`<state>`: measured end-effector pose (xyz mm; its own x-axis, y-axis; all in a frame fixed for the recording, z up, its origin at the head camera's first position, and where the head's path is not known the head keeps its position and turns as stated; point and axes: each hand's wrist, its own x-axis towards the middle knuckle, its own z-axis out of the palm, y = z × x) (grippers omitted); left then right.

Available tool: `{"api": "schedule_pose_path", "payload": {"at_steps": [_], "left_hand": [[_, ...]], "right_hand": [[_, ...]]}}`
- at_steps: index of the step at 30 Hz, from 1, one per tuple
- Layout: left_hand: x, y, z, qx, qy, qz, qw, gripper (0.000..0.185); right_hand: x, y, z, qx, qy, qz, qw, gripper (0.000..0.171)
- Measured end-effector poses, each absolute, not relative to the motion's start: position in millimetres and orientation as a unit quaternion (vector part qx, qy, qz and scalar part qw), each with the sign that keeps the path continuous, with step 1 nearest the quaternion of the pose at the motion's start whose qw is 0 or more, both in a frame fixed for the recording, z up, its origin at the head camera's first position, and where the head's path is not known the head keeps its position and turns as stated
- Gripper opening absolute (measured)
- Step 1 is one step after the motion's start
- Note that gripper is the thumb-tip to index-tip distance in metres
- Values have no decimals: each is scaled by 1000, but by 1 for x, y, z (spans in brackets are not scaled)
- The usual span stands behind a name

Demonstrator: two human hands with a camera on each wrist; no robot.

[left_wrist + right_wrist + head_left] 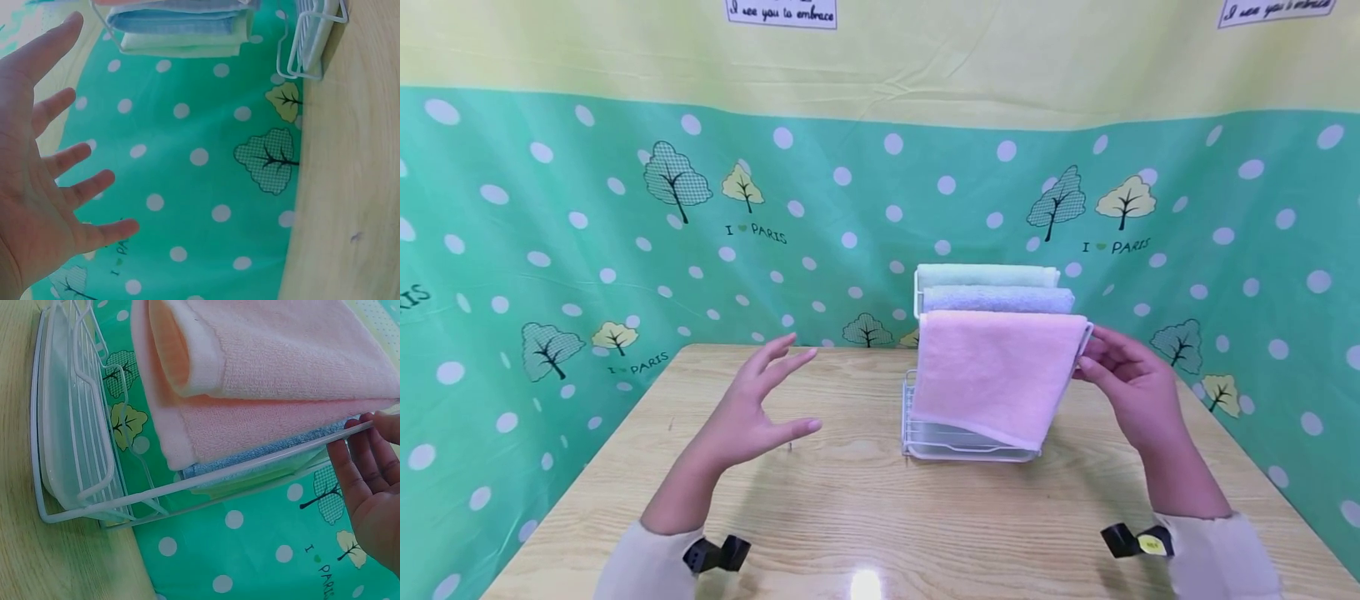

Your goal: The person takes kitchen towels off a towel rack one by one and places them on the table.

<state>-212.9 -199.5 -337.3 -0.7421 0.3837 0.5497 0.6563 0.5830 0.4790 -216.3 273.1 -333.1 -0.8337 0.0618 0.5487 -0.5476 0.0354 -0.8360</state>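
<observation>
A white wire rack [910, 417] with a tray base stands on the table, right of centre. Over its front bar hangs a folded pink towel [1000, 367]. Behind that are a blue towel [1000, 299] and a pale green towel [985, 275], one behind another. My right hand [1131, 379] pinches the rack's right side frame between thumb and fingers, near the pink towel's top corner; the right wrist view shows this grip on the white wire [250, 465]. Left of the rack, my left hand [760, 408] hovers above the table with fingers spread, holding nothing.
The wooden table [850, 500] backs onto a green dotted curtain [820, 183] that also encloses both sides. In the right wrist view, a white tray [56, 419] lies inside the rack's wire base. A camera band [718, 553] sits on each wrist.
</observation>
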Motion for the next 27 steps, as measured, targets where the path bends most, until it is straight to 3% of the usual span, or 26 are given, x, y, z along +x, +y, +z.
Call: {"api": "schedule_pose_path", "payload": {"at_steps": [27], "left_hand": [[-212, -175, -305, -376, -840, -313, 235, 84]], "right_hand": [[-221, 269, -336, 190, -662, 680, 252, 27]]}}
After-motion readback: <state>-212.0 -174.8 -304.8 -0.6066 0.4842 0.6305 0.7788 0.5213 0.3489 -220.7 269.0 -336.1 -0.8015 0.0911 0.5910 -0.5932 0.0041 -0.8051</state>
